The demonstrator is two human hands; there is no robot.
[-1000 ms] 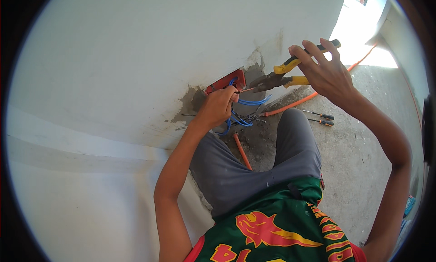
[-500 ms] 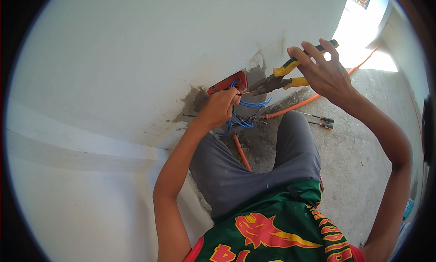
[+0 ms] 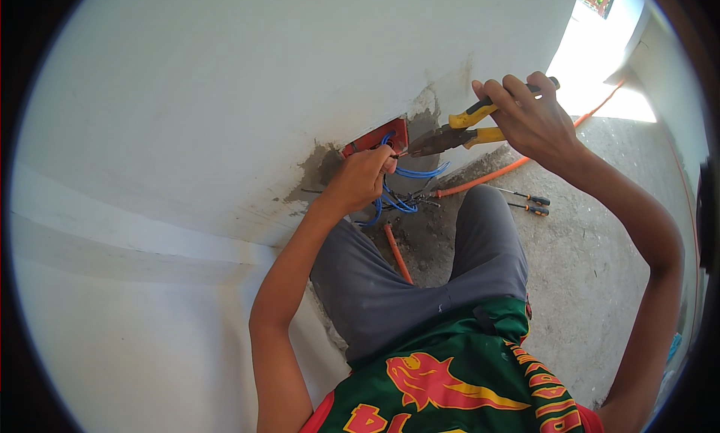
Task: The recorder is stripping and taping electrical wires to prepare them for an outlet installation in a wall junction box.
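Since the earlier frames little has shifted: the pliers (image 3: 459,135) have swung a touch lower toward the wall box, and the left hand has stayed pinned at the wires.

Farthest left is the white wall (image 3: 225,95), with a patch of rough grey plaster around a red wall box (image 3: 375,138) set into it. The left hand (image 3: 362,179) is just below the box, its fingers curled tight and pinching a thin dark wire end that pokes out beyond the fingertips toward the box. Blue wires (image 3: 405,185) loop out from the box and hang just to the right of and under those knuckles.

Further right, the plier nose is close above the left fingertips, pointing at the box but seemingly not yet touching the wire. The right hand (image 3: 525,118) wraps the yellow handles, fingers spread over the upper handle and thumb under the lower; I judge the handles partly apart, so the nose looks slightly parted.

Below the right hand an orange cable (image 3: 487,176) runs across the concrete floor (image 3: 600,283), with two screwdrivers (image 3: 529,202) beside the knee.

The step in hand appears to be working a wire end at the box. The next move seems to call for bringing the nose down onto the pinched end while the left fingers keep it steady and stay out of the bite.
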